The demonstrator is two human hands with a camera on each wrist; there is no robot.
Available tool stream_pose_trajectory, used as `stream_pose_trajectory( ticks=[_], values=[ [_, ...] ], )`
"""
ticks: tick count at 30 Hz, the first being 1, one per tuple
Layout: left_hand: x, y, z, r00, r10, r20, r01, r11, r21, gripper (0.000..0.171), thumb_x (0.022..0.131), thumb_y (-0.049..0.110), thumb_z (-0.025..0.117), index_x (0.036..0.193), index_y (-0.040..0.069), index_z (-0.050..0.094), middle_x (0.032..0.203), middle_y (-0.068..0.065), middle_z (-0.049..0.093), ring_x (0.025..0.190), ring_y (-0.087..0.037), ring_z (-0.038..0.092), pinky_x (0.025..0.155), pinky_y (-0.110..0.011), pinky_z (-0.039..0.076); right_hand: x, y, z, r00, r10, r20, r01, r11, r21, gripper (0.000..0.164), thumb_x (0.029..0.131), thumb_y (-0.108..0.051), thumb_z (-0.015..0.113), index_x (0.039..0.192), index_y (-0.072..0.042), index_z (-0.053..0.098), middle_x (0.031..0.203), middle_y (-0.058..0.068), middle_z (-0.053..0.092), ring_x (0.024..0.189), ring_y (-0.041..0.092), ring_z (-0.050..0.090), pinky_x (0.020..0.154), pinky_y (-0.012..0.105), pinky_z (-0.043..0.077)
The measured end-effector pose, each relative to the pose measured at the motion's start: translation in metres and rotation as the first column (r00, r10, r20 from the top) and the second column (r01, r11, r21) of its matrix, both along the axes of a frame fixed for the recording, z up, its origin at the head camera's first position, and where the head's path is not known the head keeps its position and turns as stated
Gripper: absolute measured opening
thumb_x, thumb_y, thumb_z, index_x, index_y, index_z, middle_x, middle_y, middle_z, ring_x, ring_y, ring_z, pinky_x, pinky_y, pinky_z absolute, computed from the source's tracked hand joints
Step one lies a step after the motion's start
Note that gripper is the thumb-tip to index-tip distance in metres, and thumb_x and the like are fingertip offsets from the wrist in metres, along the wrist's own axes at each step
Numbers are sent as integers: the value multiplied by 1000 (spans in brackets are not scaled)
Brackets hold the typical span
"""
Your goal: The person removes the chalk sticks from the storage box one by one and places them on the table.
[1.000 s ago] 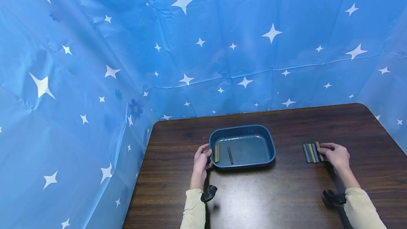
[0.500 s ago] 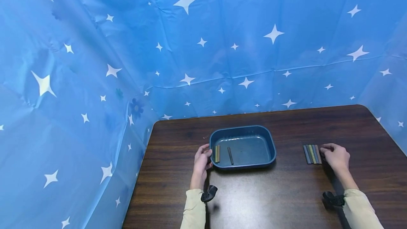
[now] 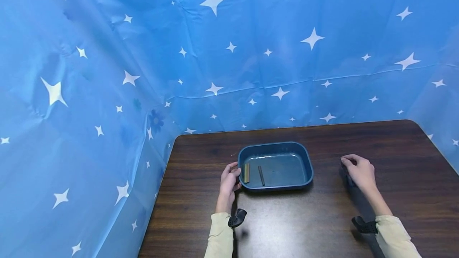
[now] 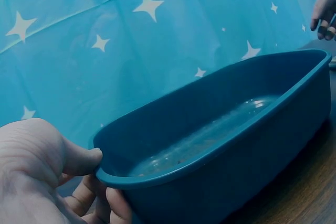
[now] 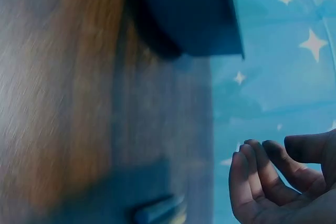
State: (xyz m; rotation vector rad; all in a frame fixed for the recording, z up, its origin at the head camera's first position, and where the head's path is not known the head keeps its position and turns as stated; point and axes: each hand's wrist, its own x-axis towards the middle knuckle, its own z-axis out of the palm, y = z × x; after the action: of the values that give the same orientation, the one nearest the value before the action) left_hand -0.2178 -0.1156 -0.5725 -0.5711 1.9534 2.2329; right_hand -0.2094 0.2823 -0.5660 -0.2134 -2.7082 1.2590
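Observation:
My left hand (image 3: 228, 182) grips the left end of a dark blue plastic tub (image 3: 275, 188). In the left wrist view its thumb lies at the rim, with curled fingers against the outside wall. Inside the tub are two yellowish-brown sticks (image 3: 246, 173) side by side and a separate dark stick (image 3: 261, 175). To the right, my right hand (image 3: 360, 173) hovers over a row of short coloured sticks (image 5: 159, 210), mostly hiding them from the head camera. The right wrist view shows its fingers loosely bent, thumb and forefinger apart, nothing visible between them. Its fingertips look dark.
A dark wood-grain table (image 3: 287, 226) carries everything, with a bright glare in front of the tub. Blue star-patterned sheeting (image 3: 251, 51) hangs behind and at the left. Each wrist wears a black camera strap (image 3: 237, 218).
My right hand has left the right edge of the stick row and shifted left over it, covering the sticks. The left hand and the tub stay in place; the head view has shifted slightly.

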Motion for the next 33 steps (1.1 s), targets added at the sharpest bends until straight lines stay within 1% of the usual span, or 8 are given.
stream_pose_trajectory(
  ticks=[5,9,11,13,18,23,28,33],
  values=[
    [-5,0,-14,1000,8,-17,-8,1000,-8,38,102,7,57,138,-5,54,121,-23,62,75,-16,54,59,-24,44,-3,-20,13,998,67,-21,-68,997,-40,35,109,-21,54,122,8,68,102,23,72,83,26,65,65,33,48],
    [-3,2,-8,1000,-2,-20,1,1000,-11,38,102,5,56,138,-6,54,117,-22,62,72,-15,53,58,-25,44,-8,-35,23,994,105,-16,-106,992,-61,34,109,-22,53,122,6,68,101,20,72,83,26,66,64,30,49],
    [-4,0,-9,1000,-7,-17,7,1000,-12,38,102,5,55,138,-6,54,118,-24,62,72,-16,53,58,-25,44,-11,-45,24,992,124,-15,-125,989,-75,33,109,-20,54,121,7,68,101,21,72,85,29,68,65,30,50],
    [-3,-1,-7,1000,-9,-6,9,1000,-14,39,102,4,55,139,-8,53,121,-27,61,73,-18,53,58,-26,44,-14,-57,24,990,142,-20,-143,984,-106,30,108,-16,55,119,8,68,99,21,72,86,31,68,66,29,51],
    [-6,-3,-20,1000,12,-12,-12,1000,-8,38,102,6,56,139,-5,54,118,-22,63,71,-14,53,56,-23,43,-16,-84,19,981,191,42,-180,965,-188,29,107,-12,55,122,10,66,100,22,71,92,35,71,74,39,59],
    [-8,0,-25,999,34,-14,-34,999,-22,36,101,7,57,136,-1,57,117,-19,64,69,-13,53,54,-21,42,-16,-102,16,970,239,51,-222,950,-221,29,107,-11,55,123,12,63,99,22,71,91,38,72,76,45,60],
    [-9,-1,-25,999,36,-26,-37,999,-32,35,101,7,58,135,-1,58,117,-19,63,71,-14,53,55,-21,43,-19,-116,13,953,294,68,-276,940,-202,29,106,-12,57,122,11,64,96,19,72,88,35,71,71,39,57],
    [-9,-1,-24,999,28,-28,-29,999,-26,36,101,7,57,136,-2,57,116,-20,64,69,-14,53,54,-22,43,-22,-132,7,928,360,100,-336,921,-200,30,103,-12,61,122,11,63,88,15,69,77,27,66,65,34,50]
  ],
)
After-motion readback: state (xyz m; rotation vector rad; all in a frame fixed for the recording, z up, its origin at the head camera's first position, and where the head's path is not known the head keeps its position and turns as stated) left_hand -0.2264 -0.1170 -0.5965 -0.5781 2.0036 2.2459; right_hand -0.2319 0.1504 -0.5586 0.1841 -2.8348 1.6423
